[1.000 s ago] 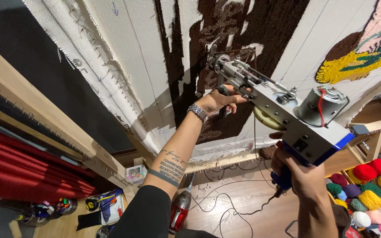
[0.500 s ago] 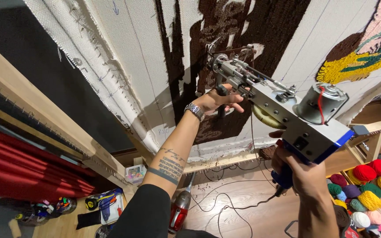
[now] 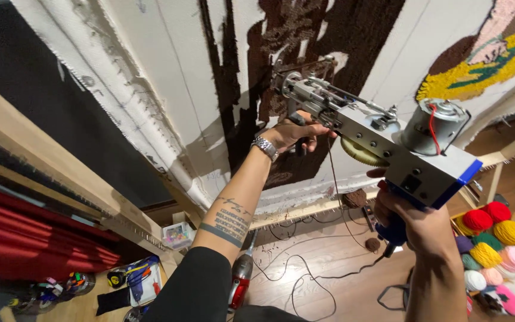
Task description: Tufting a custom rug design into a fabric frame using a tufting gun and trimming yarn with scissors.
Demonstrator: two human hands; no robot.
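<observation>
I hold a grey metal tufting gun (image 3: 382,137) with a blue edge and a round motor on top, its needle end pressed against a white stretched cloth (image 3: 168,65). My left hand (image 3: 293,132), with a metal watch at the wrist, grips the gun's front handle under the nose. My right hand (image 3: 409,217) is closed around the blue rear grip. The needle meets a dark brown tufted patch (image 3: 323,42) on the cloth. A thin brown yarn strand runs down from the gun toward the floor.
A wooden frame bar (image 3: 43,161) edges the cloth at left, with red fabric (image 3: 25,238) below it. Balls of coloured yarn (image 3: 496,235) lie at lower right. Black cables (image 3: 305,274), a red and silver bottle (image 3: 241,280) and small tools lie on the wooden floor.
The gun and both hands have shifted slightly up along the brown patch. Both grips stay the same.
</observation>
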